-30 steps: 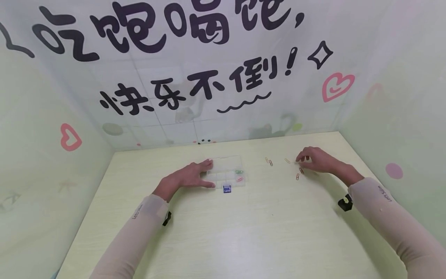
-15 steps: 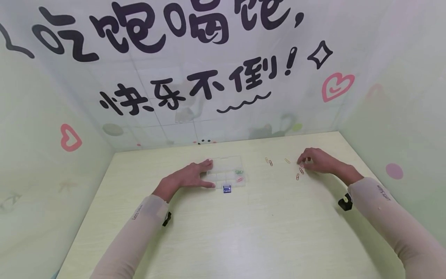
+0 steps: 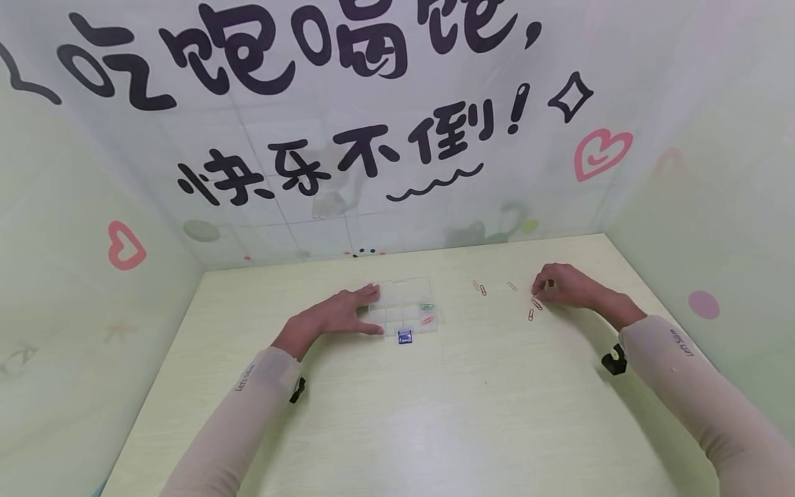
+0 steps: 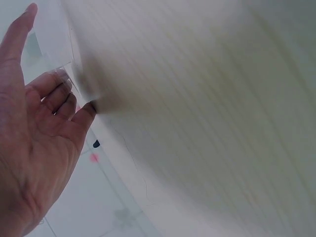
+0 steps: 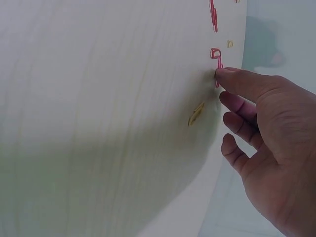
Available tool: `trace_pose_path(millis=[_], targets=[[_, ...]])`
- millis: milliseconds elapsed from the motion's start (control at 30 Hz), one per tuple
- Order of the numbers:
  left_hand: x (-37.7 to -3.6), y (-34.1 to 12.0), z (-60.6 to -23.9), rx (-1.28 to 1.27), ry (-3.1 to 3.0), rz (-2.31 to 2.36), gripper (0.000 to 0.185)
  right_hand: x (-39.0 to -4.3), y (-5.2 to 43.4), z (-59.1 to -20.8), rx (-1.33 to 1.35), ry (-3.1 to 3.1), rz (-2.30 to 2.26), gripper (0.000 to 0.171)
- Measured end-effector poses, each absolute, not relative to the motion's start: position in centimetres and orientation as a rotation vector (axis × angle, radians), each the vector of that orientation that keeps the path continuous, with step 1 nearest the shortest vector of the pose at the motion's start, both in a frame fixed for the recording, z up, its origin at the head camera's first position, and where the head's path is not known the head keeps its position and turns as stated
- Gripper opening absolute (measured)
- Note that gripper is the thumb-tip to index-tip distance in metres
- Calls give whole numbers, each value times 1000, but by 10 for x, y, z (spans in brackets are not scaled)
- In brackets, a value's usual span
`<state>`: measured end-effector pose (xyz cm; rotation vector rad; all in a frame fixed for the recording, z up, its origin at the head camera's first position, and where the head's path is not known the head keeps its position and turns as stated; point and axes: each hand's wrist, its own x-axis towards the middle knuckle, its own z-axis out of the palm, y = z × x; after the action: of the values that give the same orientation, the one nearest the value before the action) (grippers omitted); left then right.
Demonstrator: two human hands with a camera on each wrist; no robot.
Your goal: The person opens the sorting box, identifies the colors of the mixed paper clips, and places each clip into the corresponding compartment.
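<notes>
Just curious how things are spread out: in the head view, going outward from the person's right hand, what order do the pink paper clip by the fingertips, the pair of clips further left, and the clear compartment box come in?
1. Pink paper clip: at the right hand's fingertips.
2. Pair of clips: on the table, left of that hand.
3. Clear compartment box: farthest, mid-table, under the left hand's fingertips.

head view overhead, wrist views close
</notes>
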<state>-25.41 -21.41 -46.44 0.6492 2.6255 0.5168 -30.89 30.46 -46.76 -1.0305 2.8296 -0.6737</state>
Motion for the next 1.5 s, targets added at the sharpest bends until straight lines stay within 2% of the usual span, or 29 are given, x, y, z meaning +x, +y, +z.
trace_pose_path(millis=[367,933,1200,1500], targets=[[-253,-214,-464,641,2626,526,105,-307,303,-469,-876,2797,-710,9],[-253,-214,-464,648,2625,527,105,-304,302,-469,-862,2831,-757,11],[-253,-214,-464,649,2628,520,106,-302,290,-462,-851,2831,-791,5],[-253,-214,-463,652,2624,529,107,-294,265,-454,-849,2819,-797,8]])
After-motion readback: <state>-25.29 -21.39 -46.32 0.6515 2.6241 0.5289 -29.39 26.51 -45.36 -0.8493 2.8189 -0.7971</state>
